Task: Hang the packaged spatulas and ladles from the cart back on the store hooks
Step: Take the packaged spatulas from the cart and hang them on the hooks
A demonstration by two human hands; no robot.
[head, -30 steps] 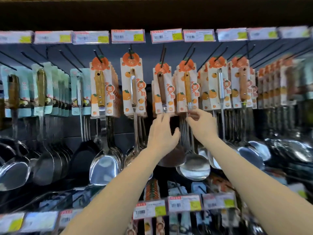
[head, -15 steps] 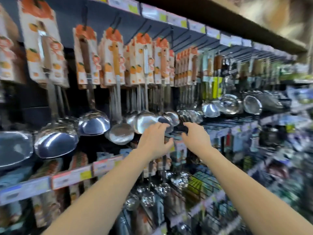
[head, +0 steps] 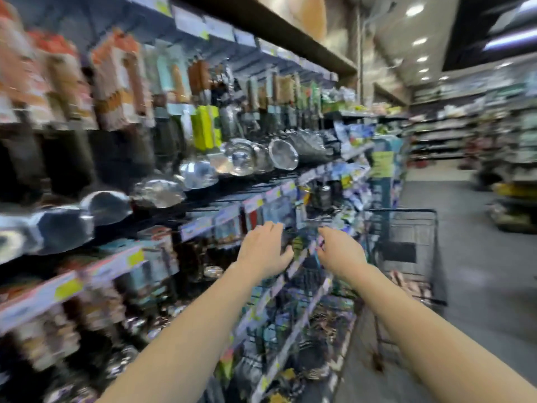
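Between ladle shelf (head: 255, 202) and black cart (head: 406, 212), left hand (head: 263, 253) and right hand (head: 342, 253), fingers (head: 271, 228) loose and empty.

A shop: price-tagged shelves (head: 261, 203), hanging ladles (head: 200, 173), cart (head: 406, 251).

Motion blur smears the hanging packaged utensils (head: 116, 82) beyond telling.
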